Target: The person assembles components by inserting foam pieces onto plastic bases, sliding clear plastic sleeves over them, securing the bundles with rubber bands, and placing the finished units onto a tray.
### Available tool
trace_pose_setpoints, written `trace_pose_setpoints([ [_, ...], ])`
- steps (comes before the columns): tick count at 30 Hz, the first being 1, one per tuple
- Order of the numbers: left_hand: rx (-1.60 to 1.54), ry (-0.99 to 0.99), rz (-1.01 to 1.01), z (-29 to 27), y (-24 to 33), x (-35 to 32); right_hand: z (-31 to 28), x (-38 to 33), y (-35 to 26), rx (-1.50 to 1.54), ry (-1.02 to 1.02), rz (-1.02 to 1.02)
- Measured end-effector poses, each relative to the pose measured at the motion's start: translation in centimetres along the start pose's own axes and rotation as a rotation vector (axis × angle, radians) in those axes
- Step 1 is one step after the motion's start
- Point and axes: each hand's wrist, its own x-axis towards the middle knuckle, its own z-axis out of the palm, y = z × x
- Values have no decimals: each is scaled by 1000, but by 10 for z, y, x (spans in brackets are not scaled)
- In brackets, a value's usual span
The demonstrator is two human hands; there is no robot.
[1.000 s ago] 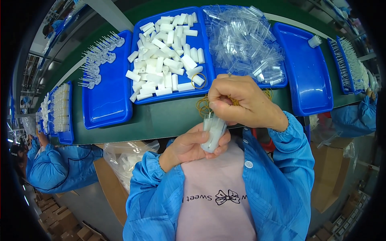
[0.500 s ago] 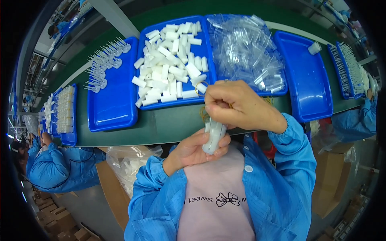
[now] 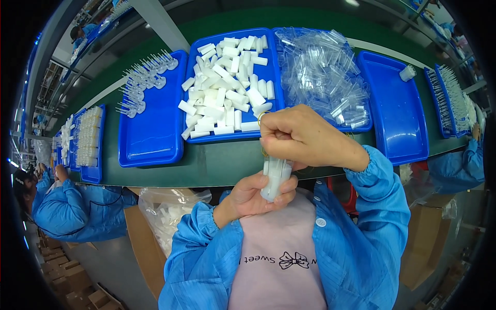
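Note:
My left hand holds a small upright bundle of clear tubes with white pieces in front of my chest, fingers wrapped round its lower part. Right above it, my right hand is closed in a fist over the bundle's top. Thin yellow rubber bands show at that fist's left side, and it seems to grip one; its fingertips are mostly hidden. Beyond my hands, a blue tray holds a heap of white foam-like blocks. Beside it lies a pile of clear plastic tubes.
At left, a blue tray holds white pieces with thin upright pins. A blue tray at right holds one small bundle. Below the green table stand cardboard boxes. Co-workers in blue sit at both sides.
The view has shifted slightly, so the trays sit a little lower. My right fist stays over the bundle, turned a little, and my left hand keeps its hold.

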Motion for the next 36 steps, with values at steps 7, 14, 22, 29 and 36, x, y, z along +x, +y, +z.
trace_pose_setpoints([
  [7,-24,-131,6,-6,0,-3,4,11,-10,-93,-55,-78],
  [14,-6,-187,25,-4,6,-1,4,31,-12,-175,-96,-64],
  [22,-38,-174,42,-6,7,-4,1,42,-6,-119,-212,21],
  [29,-72,-208,59,-6,11,-2,5,38,-4,-67,-151,-65],
  [36,-67,-125,67,-7,9,-3,6,26,-4,-103,-20,-82],
])
